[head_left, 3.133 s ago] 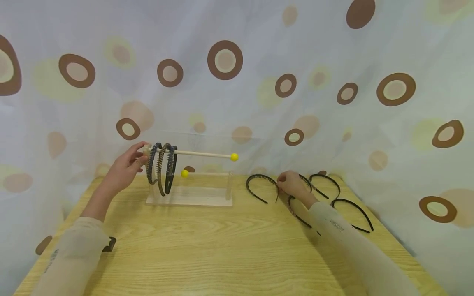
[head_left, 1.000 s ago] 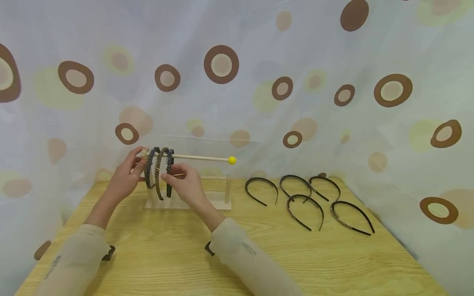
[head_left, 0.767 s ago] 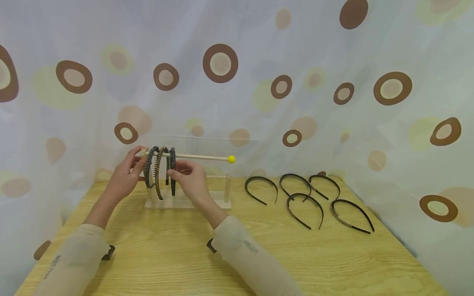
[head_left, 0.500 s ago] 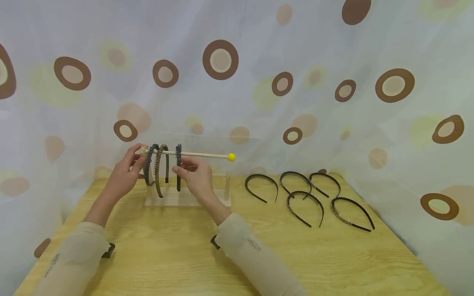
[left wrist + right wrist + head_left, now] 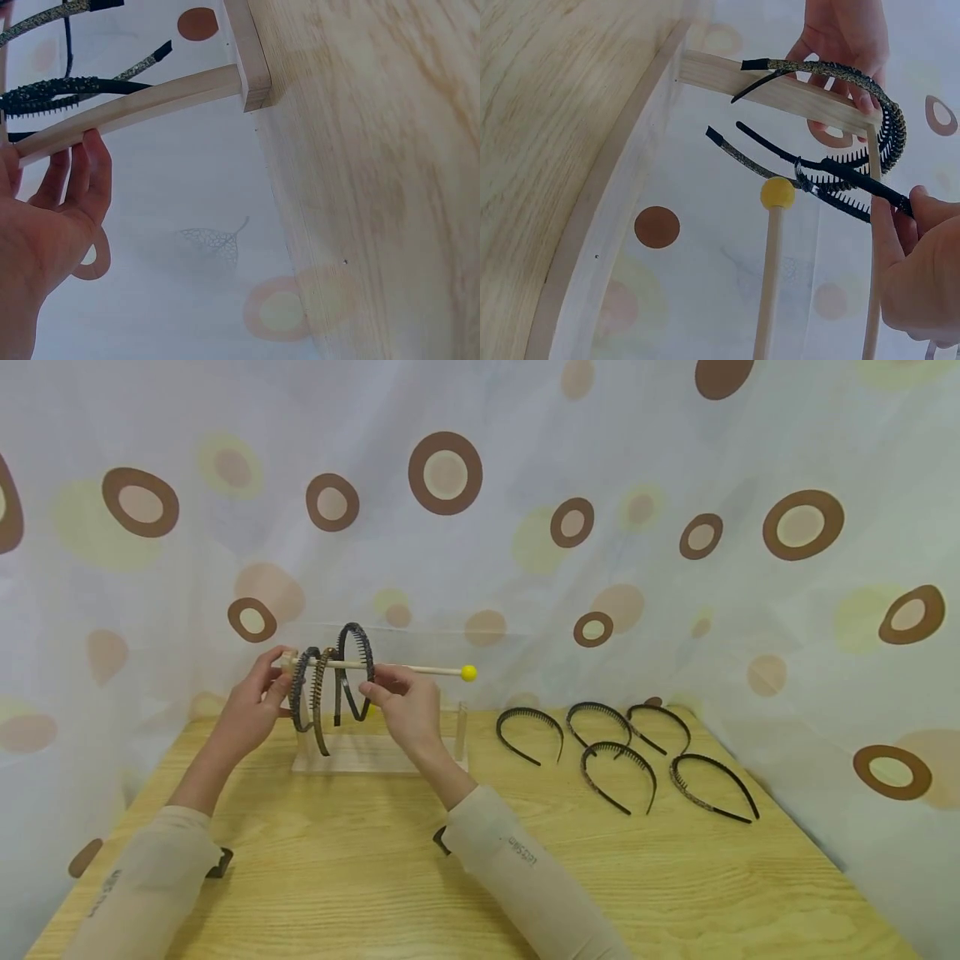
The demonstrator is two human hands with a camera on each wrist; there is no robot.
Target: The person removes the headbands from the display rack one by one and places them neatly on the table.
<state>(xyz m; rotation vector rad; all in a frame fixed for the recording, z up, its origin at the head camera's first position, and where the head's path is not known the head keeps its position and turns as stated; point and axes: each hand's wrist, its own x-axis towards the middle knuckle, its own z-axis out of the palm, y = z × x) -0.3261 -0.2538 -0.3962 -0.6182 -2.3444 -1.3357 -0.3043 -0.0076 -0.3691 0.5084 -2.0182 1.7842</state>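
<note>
The right hand (image 5: 411,706) is nearly closed, thumb and fingers pinching one side of a toothed dark headband (image 5: 367,649), whose arch stands up at about 11 o'clock from the knuckles. The upper rod (image 5: 431,671) of a pale wooden stand crosses that loop — from where I stand I can't tell if they touch. Out at 2 o'clock, just beside the fingers, the rod ends in a yellow ball (image 5: 468,673).

Going toward 9 o'clock, a speckled headband (image 5: 297,693) and a gold-patterned headband (image 5: 316,702) hang on the same rod, filling the stretch before the left hand (image 5: 250,702). That one has its thumb and fingers closed on the stand's left upright (image 5: 165,97).

Crowding in beneath the held band is the lower rod (image 5: 771,277), tipped with a second yellow ball (image 5: 778,193) — it's mostly hidden from above. The base (image 5: 375,760) lies at 7 o'clock from the right hand, and the right upright (image 5: 461,731) rises near it at 4.

Farther off, toward 3 o'clock, five more headbands (image 5: 615,745) lie close together on the wood-grain table (image 5: 420,877). Behind everything, at 12, hangs a pale sheet (image 5: 517,443) printed with brown rings
</note>
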